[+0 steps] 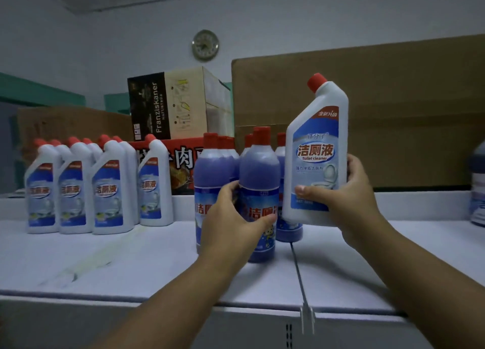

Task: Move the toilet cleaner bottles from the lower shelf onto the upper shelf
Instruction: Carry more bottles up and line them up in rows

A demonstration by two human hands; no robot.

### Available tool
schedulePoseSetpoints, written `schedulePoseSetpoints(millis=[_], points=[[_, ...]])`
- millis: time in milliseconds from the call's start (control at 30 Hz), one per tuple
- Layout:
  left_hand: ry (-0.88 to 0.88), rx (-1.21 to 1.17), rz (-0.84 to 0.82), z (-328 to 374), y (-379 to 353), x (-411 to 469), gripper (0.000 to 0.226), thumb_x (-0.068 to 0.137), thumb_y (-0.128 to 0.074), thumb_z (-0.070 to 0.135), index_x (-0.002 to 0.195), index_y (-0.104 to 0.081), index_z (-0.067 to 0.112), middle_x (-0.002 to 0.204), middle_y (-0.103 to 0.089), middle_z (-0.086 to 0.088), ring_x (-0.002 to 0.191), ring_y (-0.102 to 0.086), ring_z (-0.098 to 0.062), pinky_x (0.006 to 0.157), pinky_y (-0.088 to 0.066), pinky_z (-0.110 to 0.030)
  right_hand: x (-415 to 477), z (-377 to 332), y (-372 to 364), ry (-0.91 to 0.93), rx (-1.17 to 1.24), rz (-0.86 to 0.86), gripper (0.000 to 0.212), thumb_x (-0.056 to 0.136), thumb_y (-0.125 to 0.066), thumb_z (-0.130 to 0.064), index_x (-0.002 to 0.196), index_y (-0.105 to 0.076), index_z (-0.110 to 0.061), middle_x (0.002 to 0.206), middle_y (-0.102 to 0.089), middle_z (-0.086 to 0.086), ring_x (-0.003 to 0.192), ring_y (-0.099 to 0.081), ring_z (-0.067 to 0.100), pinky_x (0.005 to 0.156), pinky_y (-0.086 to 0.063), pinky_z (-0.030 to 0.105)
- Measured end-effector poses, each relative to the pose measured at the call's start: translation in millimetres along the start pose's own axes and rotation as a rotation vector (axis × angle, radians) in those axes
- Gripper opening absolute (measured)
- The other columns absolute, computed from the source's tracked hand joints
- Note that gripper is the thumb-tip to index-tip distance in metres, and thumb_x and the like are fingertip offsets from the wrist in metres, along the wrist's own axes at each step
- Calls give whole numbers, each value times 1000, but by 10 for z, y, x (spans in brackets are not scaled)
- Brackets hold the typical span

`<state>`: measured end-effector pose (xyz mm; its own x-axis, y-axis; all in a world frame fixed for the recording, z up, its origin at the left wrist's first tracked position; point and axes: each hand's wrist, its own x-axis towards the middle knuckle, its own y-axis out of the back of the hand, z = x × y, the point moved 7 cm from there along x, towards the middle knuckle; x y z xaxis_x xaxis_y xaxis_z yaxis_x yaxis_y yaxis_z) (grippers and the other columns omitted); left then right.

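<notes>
- The shelf (131, 256) runs under both hands, with bare room on the near side of them and out past the right hand.
- A cardboard sheet (406, 112) stands against the wall beyond the right hand.
- A printed box (168, 107) sits beyond the left hand and off to its left.
- A row of white bottles (105, 191) stands upright well to the left of the left hand.
- A cluster of blue bottles (210, 170) stands between the two hands; the front blue bottle (258, 170) is upright on the shelf.
- The white bottle (319, 149) is just right of that cluster, long axis upright, base low over the shelf; whether it touches I cannot tell.
- The right hand (351, 191) grips this white bottle low on its body, thumb across the label, fingers behind.
- The left hand (231, 217) is curled round the front blue bottle.
- Setting down likely needs only a short drop straight below the right hand, clear of the blue bottles to its left.
</notes>
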<state>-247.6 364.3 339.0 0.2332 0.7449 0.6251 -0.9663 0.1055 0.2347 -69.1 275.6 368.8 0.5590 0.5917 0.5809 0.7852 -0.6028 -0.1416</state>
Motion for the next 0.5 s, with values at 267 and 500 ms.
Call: schedulePoseSetpoints(millis=[267, 500], points=[[-107, 373, -24, 7, -5, -52, 95, 66, -80, 44, 142, -25, 32, 132, -45, 16, 125, -44, -9, 101, -46, -39, 18, 25, -7, 7, -17, 18, 77, 55, -85, -7, 119, -46, -24, 105, -64, -4, 93, -66, 16, 70, -58, 33], [-45, 625, -37, -19, -52, -75, 108, 73, -70, 53, 149, 1, 27, 130, -38, 6, 121, -45, -16, 99, -47, -37, -51, 31, 24, 5, -11, 8, 78, 56, -86, -8, 120, -45, -25, 105, -64, -6, 92, -66, 15, 66, -56, 28]])
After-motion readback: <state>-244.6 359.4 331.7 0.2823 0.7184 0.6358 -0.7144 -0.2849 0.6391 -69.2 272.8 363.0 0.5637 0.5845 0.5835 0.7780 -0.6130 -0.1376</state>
